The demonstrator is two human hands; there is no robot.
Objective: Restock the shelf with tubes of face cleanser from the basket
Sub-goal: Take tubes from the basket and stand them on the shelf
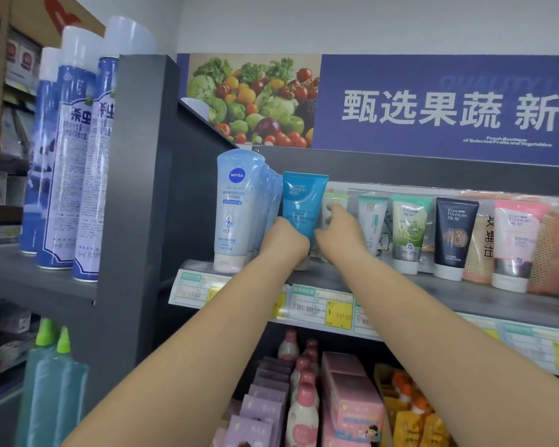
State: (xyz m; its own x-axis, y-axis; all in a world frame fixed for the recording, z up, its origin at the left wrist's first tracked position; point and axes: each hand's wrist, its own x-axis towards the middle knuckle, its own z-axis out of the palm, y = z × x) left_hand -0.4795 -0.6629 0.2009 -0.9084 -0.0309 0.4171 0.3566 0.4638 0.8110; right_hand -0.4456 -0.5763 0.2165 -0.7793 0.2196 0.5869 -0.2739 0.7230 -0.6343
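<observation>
A bright blue cleanser tube stands cap-down on the grey shelf, between a row of pale blue Nivea tubes and a whitish tube. My left hand grips the blue tube low on its left side. My right hand reaches past the blue tube's right side, its fingers touching the whitish tube behind. The blue tube's cap is hidden by my hands. The basket is out of view.
To the right stand a white-green tube, a green tube, a dark navy tube and a pink tube. Price tags line the shelf edge. Tall spray cans stand at left; boxes and bottles fill the shelf below.
</observation>
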